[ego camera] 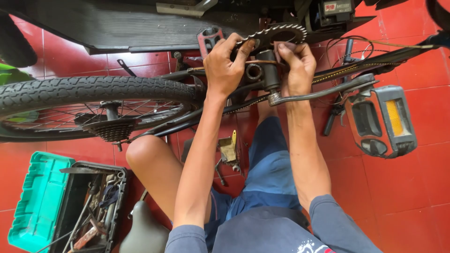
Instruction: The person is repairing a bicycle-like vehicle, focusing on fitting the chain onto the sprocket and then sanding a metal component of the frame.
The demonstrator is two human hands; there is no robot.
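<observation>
A bicycle lies upturned over a red tiled floor. My left hand [226, 63] grips the toothed chainring [276, 33] at its near left edge, fingers curled over the teeth. My right hand [295, 65] pinches the chainring's right side, just above the dark bottom-bracket axle [268, 70]. A grey crank arm [323, 92] runs right from the axle to a grey pedal [382, 121] with an orange reflector. The rear tyre [89, 91] with its cog cluster [111, 127] sits to the left of my hands.
An open toolbox [89, 206] with a teal lid [40, 201], full of several tools, stands at the lower left. Small tools [228, 152] lie on the floor between my knees. A bicycle saddle [143, 232] rests near my left leg. Dark machinery [140, 23] fills the top.
</observation>
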